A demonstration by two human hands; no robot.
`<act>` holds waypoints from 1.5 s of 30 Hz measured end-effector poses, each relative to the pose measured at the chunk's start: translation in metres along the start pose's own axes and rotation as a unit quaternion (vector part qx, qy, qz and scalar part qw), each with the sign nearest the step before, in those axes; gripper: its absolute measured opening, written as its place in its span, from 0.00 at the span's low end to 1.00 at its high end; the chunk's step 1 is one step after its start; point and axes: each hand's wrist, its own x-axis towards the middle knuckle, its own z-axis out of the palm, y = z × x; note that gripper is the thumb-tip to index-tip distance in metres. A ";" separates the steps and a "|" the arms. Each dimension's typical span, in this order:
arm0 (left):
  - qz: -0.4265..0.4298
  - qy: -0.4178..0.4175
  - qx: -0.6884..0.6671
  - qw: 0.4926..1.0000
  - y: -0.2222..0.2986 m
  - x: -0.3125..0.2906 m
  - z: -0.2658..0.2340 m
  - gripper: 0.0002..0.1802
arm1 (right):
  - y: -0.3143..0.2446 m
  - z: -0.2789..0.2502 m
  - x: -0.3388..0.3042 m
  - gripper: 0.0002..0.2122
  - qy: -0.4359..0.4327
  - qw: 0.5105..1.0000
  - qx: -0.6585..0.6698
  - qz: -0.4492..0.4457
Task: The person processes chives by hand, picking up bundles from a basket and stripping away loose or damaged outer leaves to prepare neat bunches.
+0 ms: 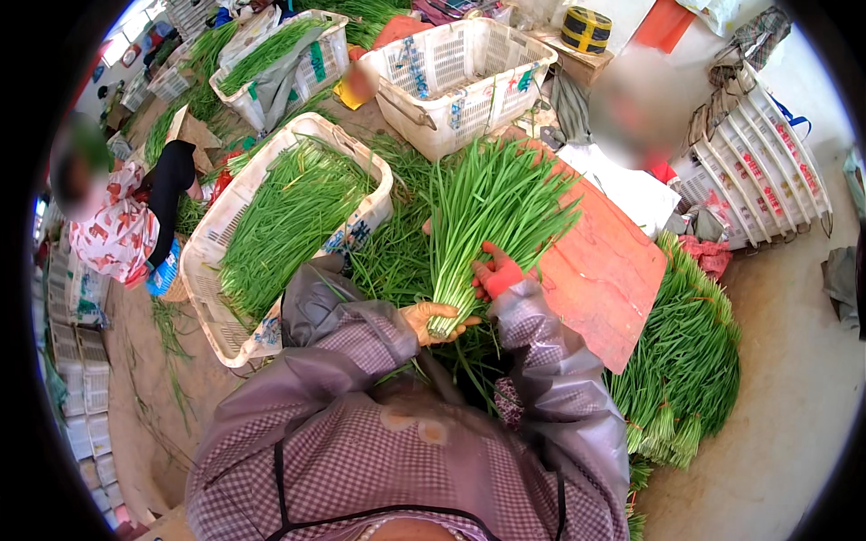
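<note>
Far left edge: stacked white crates (79,379), upright in a column, contents not visible. A seated person in a red-patterned top (113,236) just right of them, with a blue-and-white package (165,269) at the knee.

Left of centre: long white slatted basket (209,298) on the ground, lying diagonally, filled lengthwise with loose green chives (284,216). A blue-printed label on its near wall, partly hidden by the sleeve.

Upper left: second white basket (280,56), also holding chives, with a green label on its side wall. More greens lie piled behind it.

Centre: left hand (437,320), in a dirty yellowish glove, fingers closed round the pale root end of a chive bundle (487,212). The bundle stands fanned, tips pointing away from the person, over the left edge of the red board. Right hand (496,272), in a red glove, rests against the stalks just above the left hand; fingers bent onto the bundle, pinching a few stalks as far as I can tell.

Upper centre: empty white basket (460,63), tilted, with small blue and green stickers on its walls.

Right of centre: red board (604,266), flat and bare.

Lower right: tied chive bunches (681,370) heaped on the floor against the board's right edge.

Upper right: yellow-and-black tape roll (585,29) on a box; nested white baskets (762,171) with red lettering, lying on their side.
</note>
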 end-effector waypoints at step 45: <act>-0.025 -0.021 -0.007 0.999 0.001 0.007 -0.014 0.16 | 0.010 0.006 -0.036 0.07 0.103 0.898 -0.389 -0.180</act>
